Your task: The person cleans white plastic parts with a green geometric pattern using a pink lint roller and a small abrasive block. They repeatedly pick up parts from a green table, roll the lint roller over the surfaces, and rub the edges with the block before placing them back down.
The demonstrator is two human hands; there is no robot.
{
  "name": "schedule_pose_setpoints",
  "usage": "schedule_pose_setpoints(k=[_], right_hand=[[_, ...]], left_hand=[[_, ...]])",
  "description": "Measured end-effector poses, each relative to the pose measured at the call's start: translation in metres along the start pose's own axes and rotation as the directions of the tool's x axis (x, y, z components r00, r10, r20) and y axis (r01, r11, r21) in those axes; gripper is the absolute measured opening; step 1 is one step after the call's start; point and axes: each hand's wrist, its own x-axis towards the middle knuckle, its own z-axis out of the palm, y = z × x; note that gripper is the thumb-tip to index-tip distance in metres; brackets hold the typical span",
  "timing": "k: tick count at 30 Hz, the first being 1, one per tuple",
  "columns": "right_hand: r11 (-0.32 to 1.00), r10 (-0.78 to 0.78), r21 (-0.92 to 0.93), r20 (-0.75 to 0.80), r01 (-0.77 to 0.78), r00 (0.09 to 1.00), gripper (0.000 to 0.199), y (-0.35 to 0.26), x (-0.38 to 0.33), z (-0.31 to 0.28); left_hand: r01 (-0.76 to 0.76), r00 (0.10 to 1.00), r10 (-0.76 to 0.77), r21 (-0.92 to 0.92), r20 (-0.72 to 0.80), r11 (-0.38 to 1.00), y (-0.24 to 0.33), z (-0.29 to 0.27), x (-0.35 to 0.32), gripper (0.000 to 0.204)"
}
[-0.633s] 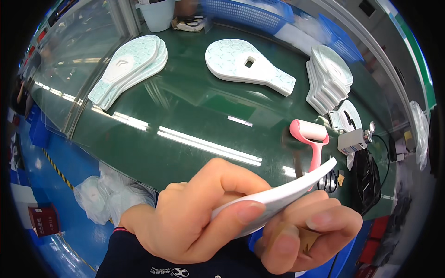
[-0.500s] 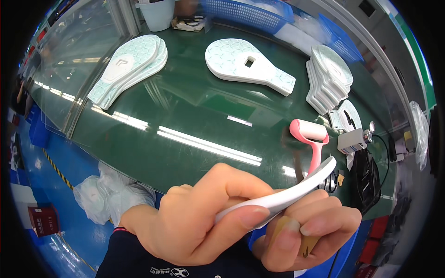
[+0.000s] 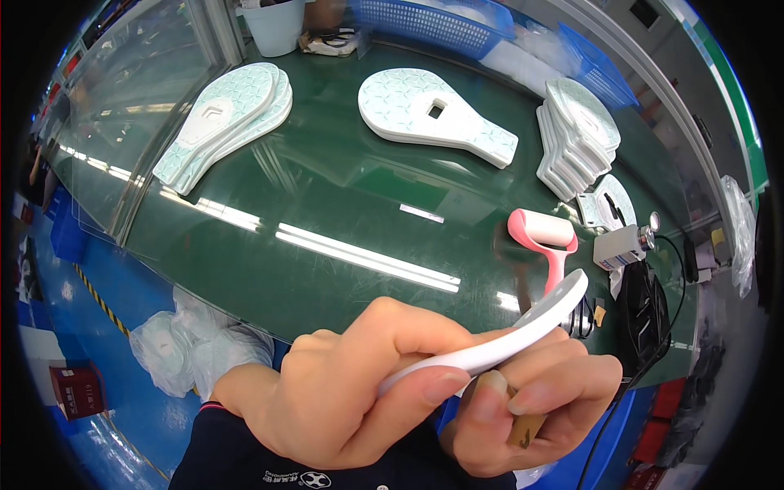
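My left hand [image 3: 351, 392] is closed around a thin, curved white plastic part [image 3: 506, 343], thumb below it and fingers above, holding it edge-on in front of me. Just under that part, my right hand [image 3: 563, 392] pinches a small folded tan piece [image 3: 524, 430] with a dark mark on it. The tan piece lies close to the lower edge of the white part; whether they touch is hidden by the fingers. Beyond the part's raised end lies a pink-handled lint roller [image 3: 545, 230] on the green table [image 3: 327, 212].
Paddle-shaped patterned panels lie stacked at the far left [image 3: 237, 98], far middle [image 3: 408, 102] and right [image 3: 580, 135]. A white metal-topped bottle [image 3: 618, 247] and a black bag [image 3: 641, 314] stand at right. Blue baskets [image 3: 433, 24] line the back; plastic-wrapped pieces [image 3: 196, 347] sit lower left.
My right hand has shifted slightly left and up with the tan piece. The white part has tilted a little, showing more of its upper face near the raised end.
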Motion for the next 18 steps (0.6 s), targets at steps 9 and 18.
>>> schedule_pose_setpoints(k=[9,18], right_hand=[[1.000,0.005,0.012,-0.068,-0.004,0.998,0.023,0.004,-0.002,0.003],[0.973,-0.047,0.213,-0.196,0.089,0.979,0.024,0.013,-0.001,0.010]], left_hand=[[-0.023,1.000,0.023,0.019,-0.007,1.000,-0.003,0.003,0.000,0.026],[-0.026,0.999,0.027,0.030,-0.028,0.999,-0.004,0.004,-0.001,0.025]])
